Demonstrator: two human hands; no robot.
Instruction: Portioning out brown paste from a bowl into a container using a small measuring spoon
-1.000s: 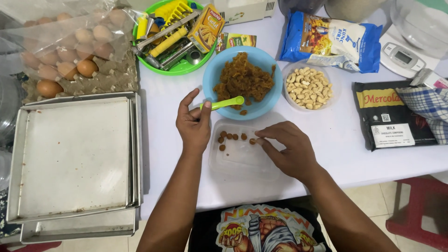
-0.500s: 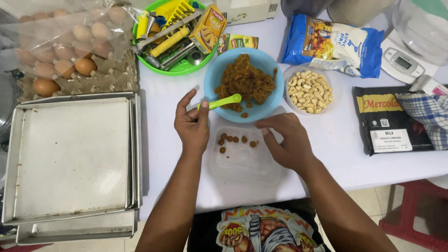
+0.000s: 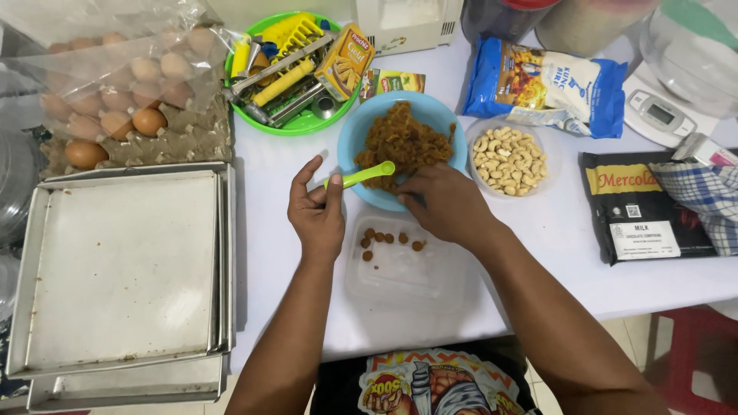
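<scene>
Two baking trays (image 3: 123, 269) lie beside the left hand (image 3: 317, 215).

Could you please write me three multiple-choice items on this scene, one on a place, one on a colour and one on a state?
1. Where is the dish of cashews?
A. on the metal trays
B. right of the blue bowl
C. among the eggs

2. What colour is the spoon?
A. red
B. white
C. green

3. What is the left hand doing?
A. holding the spoon's handle
B. lying flat on the table
C. lifting an egg

Answers: 1 B, the cashews sit beside the bowl's right rim; 2 C, it is bright green; 3 A, its fingers pinch the handle.
</scene>
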